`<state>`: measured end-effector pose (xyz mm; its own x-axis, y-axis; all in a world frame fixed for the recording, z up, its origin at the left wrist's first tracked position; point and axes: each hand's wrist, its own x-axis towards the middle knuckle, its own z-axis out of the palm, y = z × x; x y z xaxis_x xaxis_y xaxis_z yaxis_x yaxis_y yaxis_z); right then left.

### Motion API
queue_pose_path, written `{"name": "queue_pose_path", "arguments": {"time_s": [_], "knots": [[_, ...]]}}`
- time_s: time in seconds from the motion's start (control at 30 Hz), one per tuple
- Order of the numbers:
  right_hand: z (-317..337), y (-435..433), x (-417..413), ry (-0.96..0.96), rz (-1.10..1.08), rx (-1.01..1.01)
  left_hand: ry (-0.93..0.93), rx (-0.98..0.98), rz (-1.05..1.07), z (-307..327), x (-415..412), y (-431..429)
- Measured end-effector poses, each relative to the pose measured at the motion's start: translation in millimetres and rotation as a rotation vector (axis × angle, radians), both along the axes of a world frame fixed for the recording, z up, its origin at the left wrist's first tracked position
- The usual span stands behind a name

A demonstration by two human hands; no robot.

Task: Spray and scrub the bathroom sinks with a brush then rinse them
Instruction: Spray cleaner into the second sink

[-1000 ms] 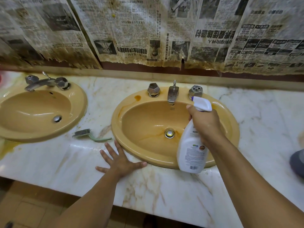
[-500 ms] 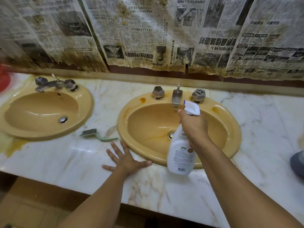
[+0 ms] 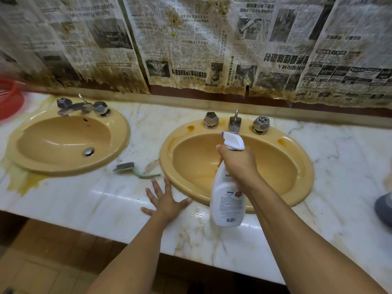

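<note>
Red basket: far left end of table, partly cut off. Grey object: far right edge, unidentifiable. Stained newspaper sheets covered the wall behind.

Table: white marble, with yellow-brown staining beside the left sink.

Brush: lay on the table between the left sink and the right sink.

Left hand: flat on the table, fingers spread, just beside the right sink's rim.

Right hand: gripped the spray bottle by its neck, upright over the right sink's near rim.
</note>
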<state>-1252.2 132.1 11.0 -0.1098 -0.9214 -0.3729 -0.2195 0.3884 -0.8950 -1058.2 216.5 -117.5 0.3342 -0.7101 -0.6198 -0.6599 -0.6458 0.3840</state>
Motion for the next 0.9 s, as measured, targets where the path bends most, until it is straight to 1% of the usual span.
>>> {"name": "queue_pose_path", "arguments": {"time_s": [0.07, 0.2, 0.3, 0.4, 0.5, 0.6, 0.67, 0.73, 0.8, 0.9], "knots": [[-2, 6, 4, -0.028, 0.042, -0.01, -0.013, -0.033, -0.024, -3, 6, 5], [-2, 15, 13, -0.053, 0.097, 0.006, -0.075, -0.077, -0.152, -11, 26, 20], [-1, 20, 25, -0.062, 0.056, 0.047, -0.095, -0.091, -0.251, -13, 42, 30], [-6, 24, 35, -0.028, 0.043, 0.021, -0.075, -0.118, -0.29, -10, 50, 37], [-11, 34, 40, -0.038, 0.126, 0.022, 0.016, -0.179, -0.249, -4, 59, 44], [-21, 50, 44, -0.061, 0.189, 0.061, 0.174, -0.263, -0.179, 1, 67, 56], [-34, 61, 49, -0.046, 0.164, 0.125, 0.27, -0.315, -0.111, 7, 71, 68], [-48, 73, 56, -0.02, 0.103, 0.164, 0.299, -0.354, -0.066, 11, 75, 81], [-59, 86, 62, -0.011, 0.054, 0.165, 0.317, -0.37, -0.053, 15, 76, 91], [-67, 101, 67, -0.009, -0.006, 0.11, 0.471, -0.379, -0.021, 24, 72, 104]]}}
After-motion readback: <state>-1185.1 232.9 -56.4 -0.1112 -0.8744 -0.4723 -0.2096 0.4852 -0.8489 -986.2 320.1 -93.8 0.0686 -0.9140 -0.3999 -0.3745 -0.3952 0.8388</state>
